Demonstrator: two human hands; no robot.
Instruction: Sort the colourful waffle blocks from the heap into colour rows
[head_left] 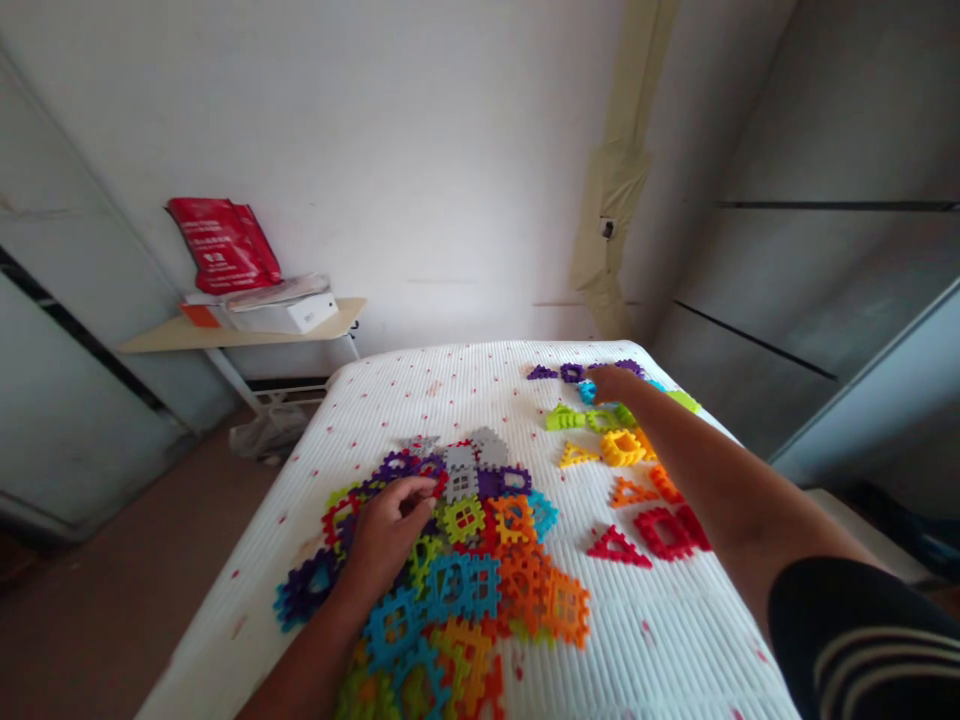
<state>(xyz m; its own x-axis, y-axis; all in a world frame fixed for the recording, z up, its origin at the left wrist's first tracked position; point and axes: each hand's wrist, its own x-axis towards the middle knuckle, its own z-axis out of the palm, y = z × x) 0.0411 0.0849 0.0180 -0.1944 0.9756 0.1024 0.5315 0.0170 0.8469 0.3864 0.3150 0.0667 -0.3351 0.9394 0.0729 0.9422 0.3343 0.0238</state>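
My left hand (pixel 394 515) is at the left side of a mixed pile of notched plastic pieces, its thumb and fingers pinched on a small red piece (pixel 440 484). Grey window pieces (pixel 460 475), blue pieces (pixel 450 587) and orange pieces (pixel 566 603) lie in the pile. My right hand (pixel 609 384) reaches to the far right, over the rows of sorted pieces, beside a blue piece (pixel 586 391) and a purple one (pixel 572 373); its fingers are too small and hidden to read. Nearer rows hold green (pixel 565 418), yellow (pixel 621 448), orange (pixel 631 492) and red pieces (pixel 661 532).
The pieces lie on a white quilted cover (pixel 390 395) with red specks. Beyond its left edge, a small table (pixel 180 335) holds a red bag (pixel 223 245) and a white box (pixel 289 314). A wall stands behind; grey cabinets (pixel 810 260) stand at the right.
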